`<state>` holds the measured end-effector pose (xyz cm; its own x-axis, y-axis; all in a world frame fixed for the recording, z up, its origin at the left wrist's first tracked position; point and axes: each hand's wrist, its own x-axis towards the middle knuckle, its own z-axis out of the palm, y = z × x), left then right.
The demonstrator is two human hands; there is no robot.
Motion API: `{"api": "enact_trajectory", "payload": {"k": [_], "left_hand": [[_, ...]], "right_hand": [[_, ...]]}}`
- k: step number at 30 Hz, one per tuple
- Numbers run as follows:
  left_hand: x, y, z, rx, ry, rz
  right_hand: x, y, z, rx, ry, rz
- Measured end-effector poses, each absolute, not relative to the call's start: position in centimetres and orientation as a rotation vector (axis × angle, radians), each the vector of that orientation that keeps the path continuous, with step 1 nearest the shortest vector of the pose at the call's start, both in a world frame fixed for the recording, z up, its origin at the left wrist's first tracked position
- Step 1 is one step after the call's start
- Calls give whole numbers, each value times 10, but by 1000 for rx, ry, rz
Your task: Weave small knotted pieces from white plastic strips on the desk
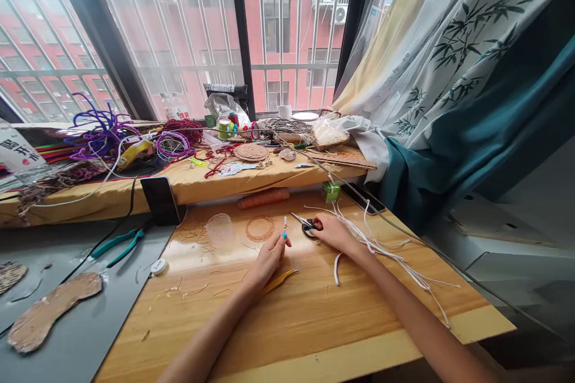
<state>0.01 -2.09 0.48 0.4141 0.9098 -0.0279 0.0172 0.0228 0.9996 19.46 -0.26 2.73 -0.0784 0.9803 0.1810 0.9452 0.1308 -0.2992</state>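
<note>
My left hand [272, 254] is closed, pinching a short piece of white cord [285, 222] that stands upright from the fingertips. A darker band shows around the cord just above the fingers. To the right, my right hand [335, 231] grips the black handles of a pair of scissors [307, 225], whose blades point toward the upper left. Under my left wrist lies a yellow tool with a thin tip [282, 279]. A coil of copper-coloured wire [260, 229] rests beyond my left hand. Beside my right forearm several white cords [395, 256] spread out, with one short cut piece [336, 269] apart.
A clear plastic cup [219, 230], an orange-brown spool of thread [263, 198] and a green box [331, 191] stand toward the back. Teal pliers [119, 247] and a cardboard shape [56, 311] lie on the grey mat. A phone [159, 200] leans against the cluttered shelf [197, 185].
</note>
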Motion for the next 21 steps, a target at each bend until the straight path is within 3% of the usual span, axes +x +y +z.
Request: {"api": "enact_trajectory", "payload": {"k": [6,10,14,21], "left_hand": [[-1,-20,12,1278,865,913],[-1,-17,10,1252,882,953],[1,-13,5,1234,876,1003],[-1,-14,10,1264,1006,1074]], "right_hand": [[195,-8,30,-1881,-1920,497],[186,-13,36,-1488,-1509,1178],[172,-22,39,-1071,-1218,1528],[145,-41,21,-897,-1442,1897]]}}
